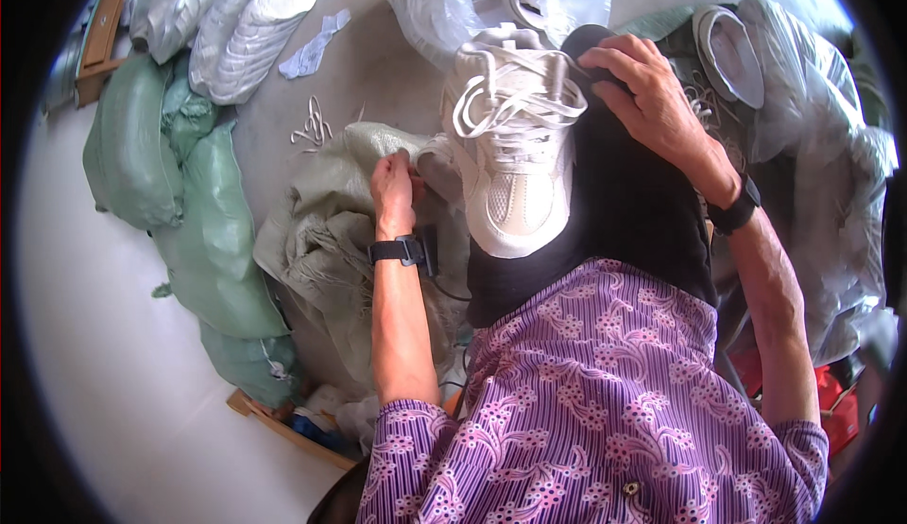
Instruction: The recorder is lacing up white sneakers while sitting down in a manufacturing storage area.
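Note:
A white sneaker [518, 198] rests on my black-clad lap [638, 212], its toe toward me and its opening away. Lower laces run through the eyelets, while long loops of white lace [515, 99] lie loose over the tongue. To the right of the shoe's collar, my right hand [638, 94] is bent over the knee with its fingers curled together. What lies between those fingertips is hidden. My left hand [395, 188] is closed beside the shoe's left side, over a pale sack [331, 212]; whatever it grips cannot be made out.
Several white laces [312, 125] lie on the floor. Stuffed green sacks [213, 231] line the left side. Bundled white shoe-like pieces [250, 37] stand at the far left. Clear plastic bags [439, 4] hold shoes ahead; more plastic [803, 80] and a pale shoe [727, 56] are at right.

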`<action>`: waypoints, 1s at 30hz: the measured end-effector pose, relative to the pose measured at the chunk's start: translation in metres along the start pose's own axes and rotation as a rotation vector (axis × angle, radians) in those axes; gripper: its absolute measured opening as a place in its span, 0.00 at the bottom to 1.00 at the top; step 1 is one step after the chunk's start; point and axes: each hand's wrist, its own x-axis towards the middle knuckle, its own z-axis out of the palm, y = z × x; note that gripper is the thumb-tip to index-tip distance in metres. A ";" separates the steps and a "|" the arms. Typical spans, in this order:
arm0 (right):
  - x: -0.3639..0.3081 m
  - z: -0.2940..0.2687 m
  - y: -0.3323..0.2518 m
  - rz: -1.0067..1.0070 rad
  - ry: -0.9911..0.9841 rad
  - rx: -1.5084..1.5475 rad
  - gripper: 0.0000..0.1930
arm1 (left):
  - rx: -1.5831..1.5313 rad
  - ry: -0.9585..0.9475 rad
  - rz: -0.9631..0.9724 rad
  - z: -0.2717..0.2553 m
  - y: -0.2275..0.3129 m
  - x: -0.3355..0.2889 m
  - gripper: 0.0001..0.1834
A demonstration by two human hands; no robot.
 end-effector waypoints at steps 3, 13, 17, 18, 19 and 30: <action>0.003 -0.004 -0.007 0.027 -0.036 -0.096 0.15 | 0.091 -0.023 0.014 -0.013 -0.051 0.017 0.15; 0.008 -0.009 -0.039 0.105 -0.253 -0.317 0.20 | 0.743 0.147 0.661 0.014 -0.065 0.043 0.22; 0.020 -0.011 -0.044 0.115 -0.265 -0.349 0.21 | 0.853 0.098 0.644 0.020 -0.056 0.047 0.14; 0.021 -0.011 -0.044 0.127 -0.257 -0.344 0.21 | 0.940 0.072 0.637 0.022 -0.057 0.050 0.11; 0.022 -0.010 -0.043 0.124 -0.259 -0.349 0.21 | 0.933 0.072 0.637 0.020 -0.057 0.052 0.11; 0.070 -0.010 -0.004 0.319 -0.104 0.247 0.10 | 0.852 0.339 0.891 -0.061 0.008 0.015 0.18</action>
